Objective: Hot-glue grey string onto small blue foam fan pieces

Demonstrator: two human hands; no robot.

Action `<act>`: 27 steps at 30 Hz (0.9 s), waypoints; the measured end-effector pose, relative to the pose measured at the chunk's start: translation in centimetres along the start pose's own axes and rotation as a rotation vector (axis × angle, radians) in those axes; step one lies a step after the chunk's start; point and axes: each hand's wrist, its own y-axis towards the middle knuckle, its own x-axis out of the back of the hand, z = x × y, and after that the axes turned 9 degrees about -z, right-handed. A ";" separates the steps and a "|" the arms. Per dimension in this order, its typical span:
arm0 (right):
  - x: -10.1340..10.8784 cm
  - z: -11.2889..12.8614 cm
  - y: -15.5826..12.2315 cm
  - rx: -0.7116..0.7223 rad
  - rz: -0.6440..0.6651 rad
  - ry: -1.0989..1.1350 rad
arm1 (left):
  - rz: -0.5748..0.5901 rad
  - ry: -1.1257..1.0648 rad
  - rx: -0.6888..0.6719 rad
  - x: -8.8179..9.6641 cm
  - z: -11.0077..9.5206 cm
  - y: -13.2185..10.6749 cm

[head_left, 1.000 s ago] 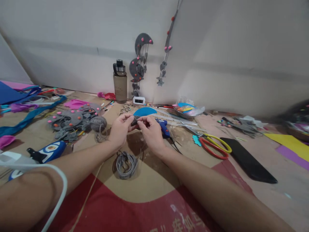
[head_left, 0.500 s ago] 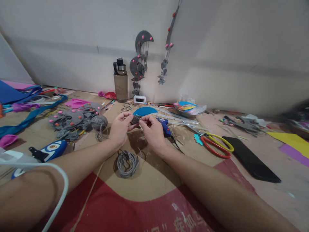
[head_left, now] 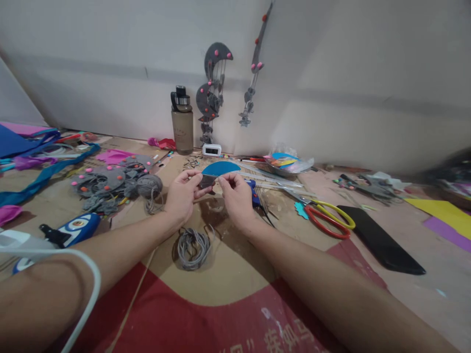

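Between my hands is a small dark grey piece (head_left: 208,181) that looks like felt, raised above the cardboard. My left hand (head_left: 183,195) pinches its left end between thumb and fingers. At the other end my right hand (head_left: 236,198) has thumb and forefinger pressed together, right by the piece's edge; whether they grip the piece or a thin strand is too small to tell. Below the hands lies a coil of grey cord (head_left: 193,249). Behind them sits a blue half-round piece (head_left: 221,168), and a blue glue gun (head_left: 253,192) is partly hidden by my right hand.
To the left lie a grey yarn ball (head_left: 150,186), grey felt shapes with pompoms (head_left: 106,184) and a blue-white tool (head_left: 79,228). Scissors (head_left: 327,220) and a black phone-like slab (head_left: 380,240) lie right. A bottle (head_left: 183,125) stands by the wall; a white cable (head_left: 93,289) crosses my left forearm.
My right hand has shifted slightly right, away from the left, so more of the grey piece shows between them. The whole view has moved a little.
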 end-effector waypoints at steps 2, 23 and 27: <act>0.0 0.0 0.1 0.002 -0.005 -0.011 | 0.009 0.005 -0.001 0.0 0.1 0.0; 0.0 -0.2 0.1 -0.070 0.021 0.059 | 0.033 -0.003 0.054 0.0 0.0 -0.3; -0.1 -0.6 0.3 -0.095 0.048 0.120 | 0.039 -0.012 0.065 0.0 -0.1 -0.3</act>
